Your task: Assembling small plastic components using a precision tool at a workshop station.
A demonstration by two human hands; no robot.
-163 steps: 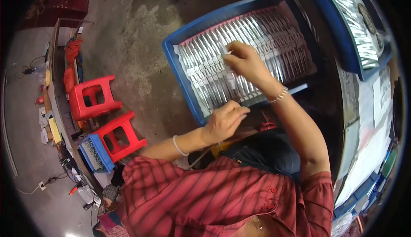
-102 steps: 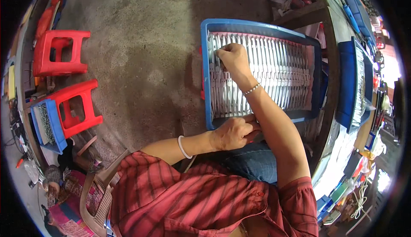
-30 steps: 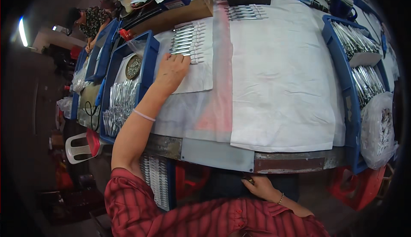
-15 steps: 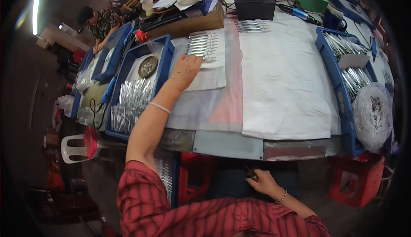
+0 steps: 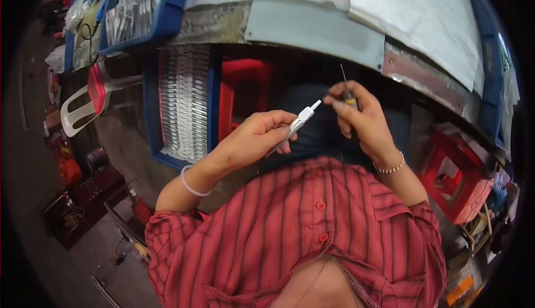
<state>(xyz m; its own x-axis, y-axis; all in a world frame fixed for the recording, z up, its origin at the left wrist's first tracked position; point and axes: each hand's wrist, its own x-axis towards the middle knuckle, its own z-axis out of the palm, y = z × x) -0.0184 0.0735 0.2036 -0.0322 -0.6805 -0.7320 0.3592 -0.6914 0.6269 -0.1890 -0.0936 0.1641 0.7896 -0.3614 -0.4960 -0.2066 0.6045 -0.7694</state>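
My left hand is closed round a slim silver pen-shaped piece with a white tapered tip, which points up and to the right. My right hand grips a small screwdriver by its dark handle with a yellow band. The thin shaft of the tool stands up away from the fingers. Both hands are over my lap, below the table's front edge, with the tip of the silver piece close to the right fingers but apart from the screwdriver.
Beside my left arm, lower than the tabletop, a blue tray holds rows of silver pieces. The metal-plated table edge runs in front of me. A blue bin of silver parts stands on it. Red stools and a pale chair are around.
My left hand has come back from the row of silver pieces on the table and now holds one over my lap. The right hand has raised the screwdriver. The view has tilted down.
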